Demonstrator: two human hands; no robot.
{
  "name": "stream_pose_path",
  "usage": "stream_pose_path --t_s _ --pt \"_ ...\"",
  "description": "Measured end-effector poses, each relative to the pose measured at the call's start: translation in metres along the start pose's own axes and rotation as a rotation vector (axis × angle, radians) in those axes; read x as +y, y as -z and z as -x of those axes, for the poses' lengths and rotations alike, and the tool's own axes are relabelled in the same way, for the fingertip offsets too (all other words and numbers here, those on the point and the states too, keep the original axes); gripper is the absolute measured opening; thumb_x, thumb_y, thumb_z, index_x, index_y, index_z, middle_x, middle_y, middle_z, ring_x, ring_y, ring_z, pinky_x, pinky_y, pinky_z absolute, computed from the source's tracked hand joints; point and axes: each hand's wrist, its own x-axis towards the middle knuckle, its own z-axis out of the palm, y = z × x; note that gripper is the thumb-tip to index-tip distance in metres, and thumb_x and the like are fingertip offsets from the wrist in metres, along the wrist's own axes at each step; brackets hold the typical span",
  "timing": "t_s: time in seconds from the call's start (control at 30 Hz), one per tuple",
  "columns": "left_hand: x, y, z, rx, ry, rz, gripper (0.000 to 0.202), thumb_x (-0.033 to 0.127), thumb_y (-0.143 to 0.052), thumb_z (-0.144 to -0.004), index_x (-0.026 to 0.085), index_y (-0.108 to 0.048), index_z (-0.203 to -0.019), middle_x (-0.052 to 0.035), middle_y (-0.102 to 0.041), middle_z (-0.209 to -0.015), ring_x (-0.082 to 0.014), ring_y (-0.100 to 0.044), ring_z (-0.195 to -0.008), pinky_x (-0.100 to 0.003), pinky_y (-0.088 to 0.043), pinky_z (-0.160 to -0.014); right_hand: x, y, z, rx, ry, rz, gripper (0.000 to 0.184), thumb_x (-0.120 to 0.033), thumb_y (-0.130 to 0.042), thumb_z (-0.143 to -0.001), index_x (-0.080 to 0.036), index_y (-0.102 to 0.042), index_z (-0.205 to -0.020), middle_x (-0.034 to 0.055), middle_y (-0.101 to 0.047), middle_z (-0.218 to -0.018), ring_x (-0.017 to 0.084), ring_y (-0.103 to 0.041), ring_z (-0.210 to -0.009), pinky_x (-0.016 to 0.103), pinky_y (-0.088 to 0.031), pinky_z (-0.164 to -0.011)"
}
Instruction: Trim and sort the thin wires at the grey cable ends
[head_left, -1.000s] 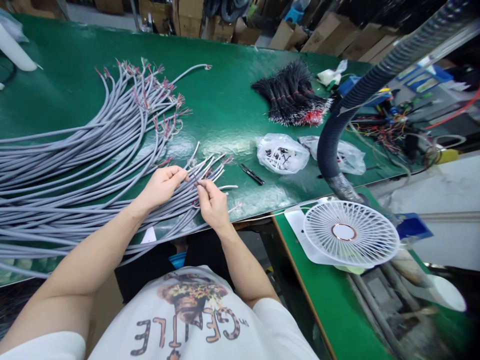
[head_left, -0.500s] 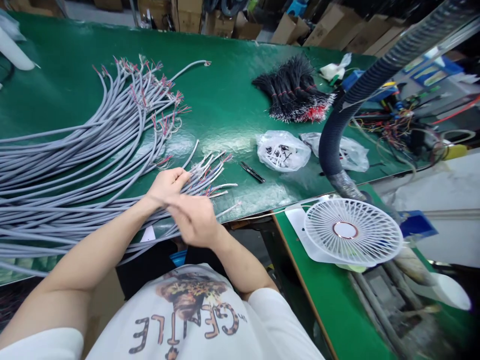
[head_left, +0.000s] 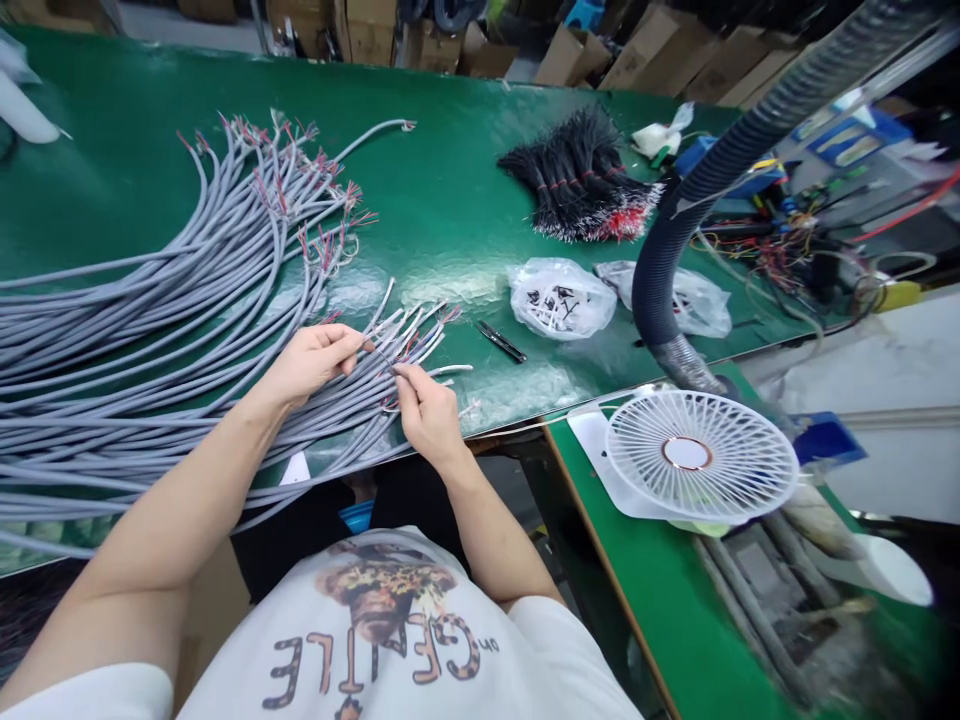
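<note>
Both my hands work at the frayed ends of a large bundle of grey sheathed cables (head_left: 187,320), which lies across the green bench mat (head_left: 457,190). My left hand (head_left: 311,365) pinches a thin dark wire between thumb and forefinger, and my right hand (head_left: 427,415) holds the same wire a little to the right. Stripped cable ends (head_left: 412,335) with red and white cores fan out just beyond my fingers. Small black-handled cutters (head_left: 501,342) lie to the right, apart from both hands.
A bunch of black wires with red tips (head_left: 577,185) and clear plastic bags (head_left: 559,298) lie farther along the mat. A ribbed black hose (head_left: 664,280) rises at the right. A white fan (head_left: 701,457) stands on a lower green bench beyond the mat's front edge.
My right hand, which had swept left over my left hand, is back at the cable ends, pinching the thin wire. The view has shifted slightly.
</note>
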Motion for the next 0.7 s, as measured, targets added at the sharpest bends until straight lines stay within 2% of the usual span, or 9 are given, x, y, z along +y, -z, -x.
stream_pose_path --t_s 0.43,0.7 --pt "-0.010 -0.001 -0.001 -0.019 -0.055 -0.062 0.029 0.042 -0.060 -0.079 0.014 -0.062 -0.071 0.0028 -0.049 -0.051 -0.0084 -0.041 -0.048 -0.023 -0.032 -0.052 -0.002 -0.004 -0.013 0.023 -0.001 -0.011 0.028 -0.027 -0.040 -0.093 -0.018 -0.064 -0.104 0.0071 -0.072 -0.094 0.017 -0.067 -0.078 0.027 -0.050 -0.074" --pt "-0.012 -0.001 -0.002 -0.018 -0.084 -0.083 0.030 0.042 -0.060 -0.081 0.014 -0.062 -0.072 0.0027 -0.050 -0.052 -0.0085 -0.041 -0.049 -0.023 -0.034 -0.055 -0.002 -0.004 -0.012 0.018 -0.014 -0.004 0.027 -0.027 -0.041 -0.093 -0.019 -0.064 -0.103 0.0064 -0.071 -0.093 0.017 -0.067 -0.078 0.026 -0.049 -0.074"
